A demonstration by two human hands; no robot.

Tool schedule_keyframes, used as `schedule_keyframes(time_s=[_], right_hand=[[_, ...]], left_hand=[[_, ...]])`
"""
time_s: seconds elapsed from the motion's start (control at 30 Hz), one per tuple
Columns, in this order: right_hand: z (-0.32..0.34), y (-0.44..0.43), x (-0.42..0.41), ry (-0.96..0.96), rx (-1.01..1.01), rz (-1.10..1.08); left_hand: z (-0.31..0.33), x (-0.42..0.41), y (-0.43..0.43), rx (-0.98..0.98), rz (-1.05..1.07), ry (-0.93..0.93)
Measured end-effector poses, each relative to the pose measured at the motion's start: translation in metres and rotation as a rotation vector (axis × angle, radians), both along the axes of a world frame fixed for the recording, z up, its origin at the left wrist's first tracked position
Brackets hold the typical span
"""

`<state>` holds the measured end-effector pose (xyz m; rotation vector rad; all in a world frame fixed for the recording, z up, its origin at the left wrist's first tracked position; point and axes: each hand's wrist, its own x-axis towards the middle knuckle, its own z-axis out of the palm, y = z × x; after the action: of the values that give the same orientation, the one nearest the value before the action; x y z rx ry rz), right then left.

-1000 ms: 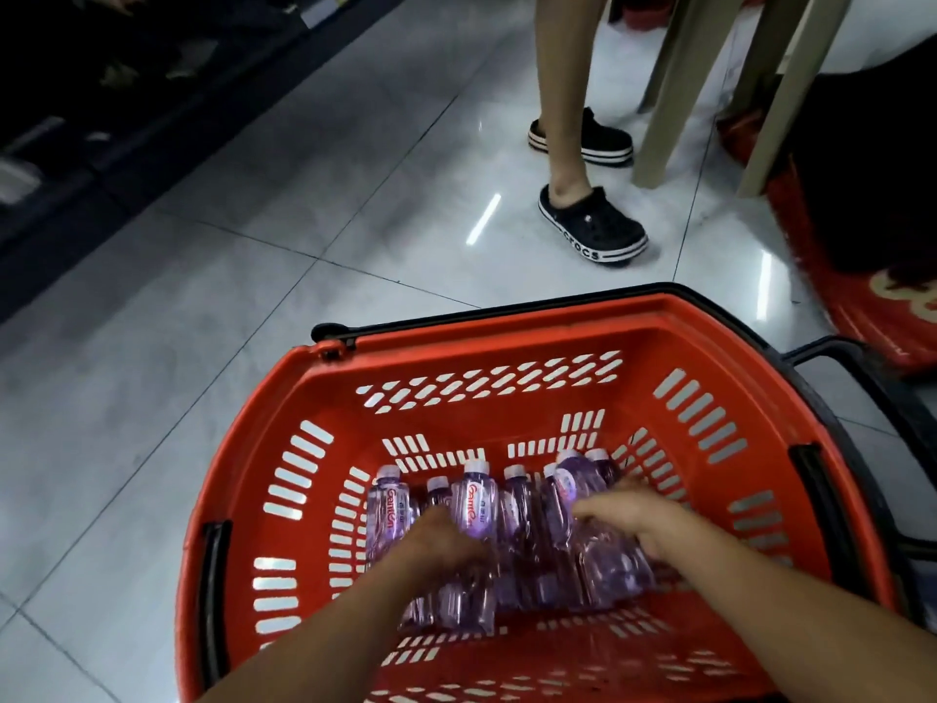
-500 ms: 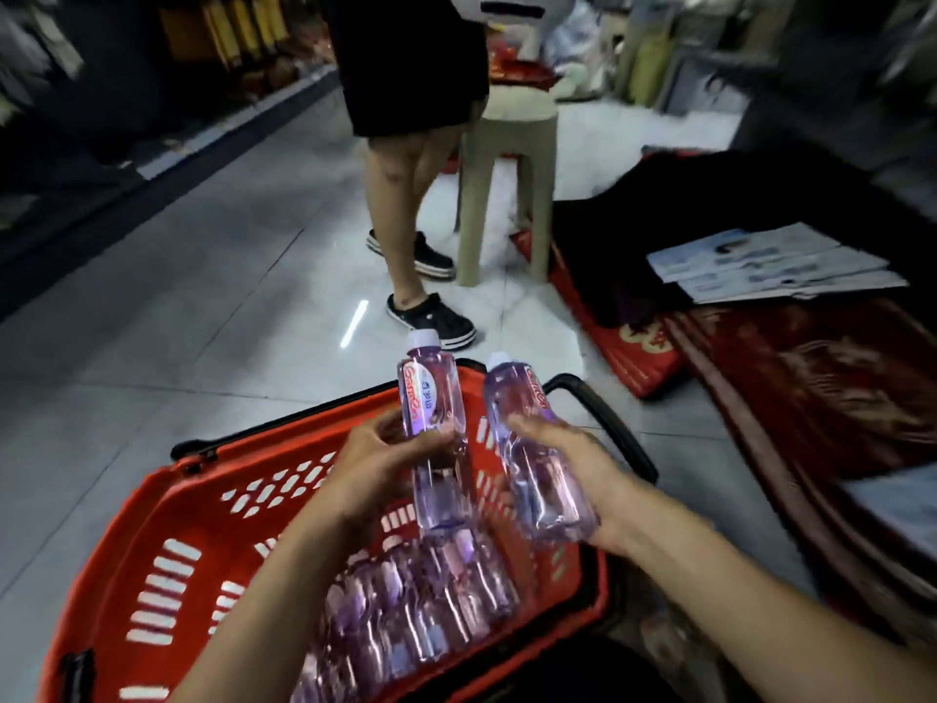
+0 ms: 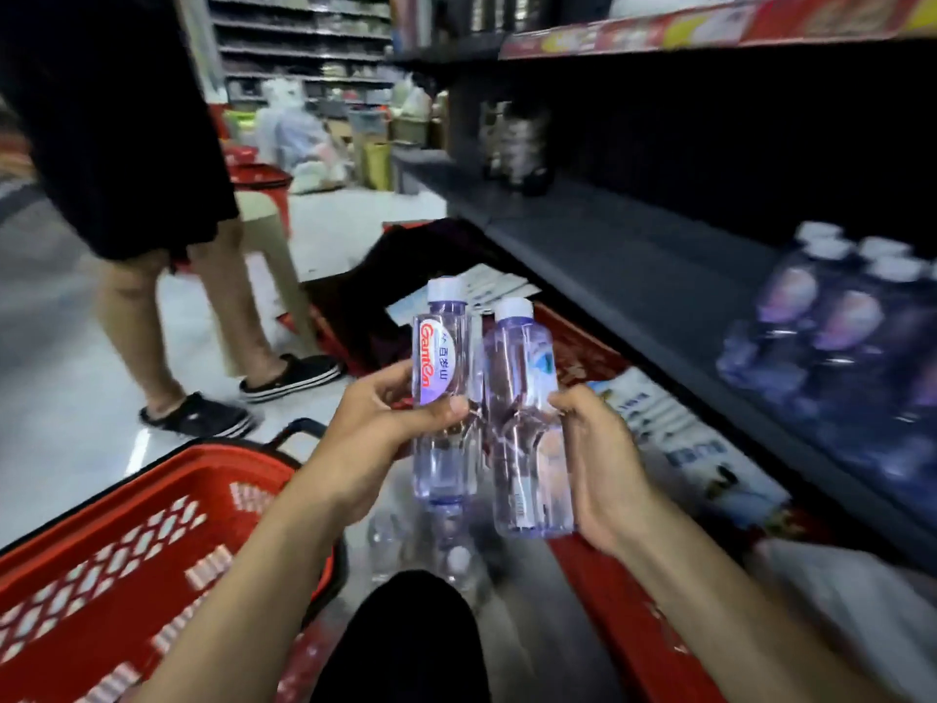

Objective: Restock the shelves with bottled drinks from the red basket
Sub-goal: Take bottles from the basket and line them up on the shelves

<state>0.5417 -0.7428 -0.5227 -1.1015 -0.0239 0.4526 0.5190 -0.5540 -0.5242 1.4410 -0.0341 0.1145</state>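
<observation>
A pale, glossy tiled floor (image 3: 56,388) runs down the aisle to stocked shelving (image 3: 304,43) at the far end. A dark shelf (image 3: 634,266) lines the right side under a red-and-yellow edge strip (image 3: 710,27). A person (image 3: 127,144) in black shoes stands by a beige stool (image 3: 263,230), near a red patterned mat (image 3: 583,350).

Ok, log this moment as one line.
left hand: holds Ganten bottle | right hand: holds second bottle | both upright | shelf: at right

Bottles (image 3: 831,322) are stood on the dark shelf (image 3: 634,276); the red basket (image 3: 213,464) is set on the tiled floor (image 3: 56,388).
</observation>
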Motion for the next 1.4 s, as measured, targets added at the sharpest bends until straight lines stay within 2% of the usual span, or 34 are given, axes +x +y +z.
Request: schedule_keyframes(time_s=[0.07,0.17,0.27,0.37,0.5,0.67,0.73,0.87,1.13,1.23,1.4], right_hand=[[0.014,-0.041,-0.014,-0.014,0.066,-0.078],[0.018,-0.099,-0.033,-0.193,0.101,-0.248],[0.016,-0.160,-0.056,-0.365,-0.102,-0.527],[0.018,-0.206,-0.075,-0.493,-0.184,-0.730],[0.018,-0.257,-0.091,-0.573,-0.399,-0.956],[0.014,-0.300,-0.109,-0.645,-0.681,-1.146],[0.012,-0.310,-0.113,-0.638,-0.779,-1.201],[0.005,-0.327,-0.115,-0.532,-0.820,-1.284],[-0.010,-0.341,-0.109,-0.437,-0.735,-1.300],[-0.013,-0.338,-0.107,-0.425,-0.858,-1.307],[-0.024,-0.334,-0.116,-0.223,-1.058,-1.257]], left_hand=[[0.016,0.006,-0.048,-0.012,-0.078,-0.039],[0.031,0.012,-0.120,-0.022,-0.196,-0.106],[0.035,0.019,-0.190,-0.062,-0.324,-0.147],[0.035,0.022,-0.254,-0.088,-0.422,-0.182],[0.029,0.022,-0.323,-0.126,-0.472,-0.200],[0.019,0.016,-0.378,-0.077,-0.480,-0.282],[0.015,0.014,-0.396,-0.041,-0.456,-0.310],[0.008,0.009,-0.421,0.041,-0.435,-0.310],[-0.008,0.007,-0.446,0.131,-0.352,-0.258],[-0.010,0.009,-0.446,0.208,-0.322,-0.249],[-0.013,0.000,-0.446,0.419,-0.248,-0.389]])
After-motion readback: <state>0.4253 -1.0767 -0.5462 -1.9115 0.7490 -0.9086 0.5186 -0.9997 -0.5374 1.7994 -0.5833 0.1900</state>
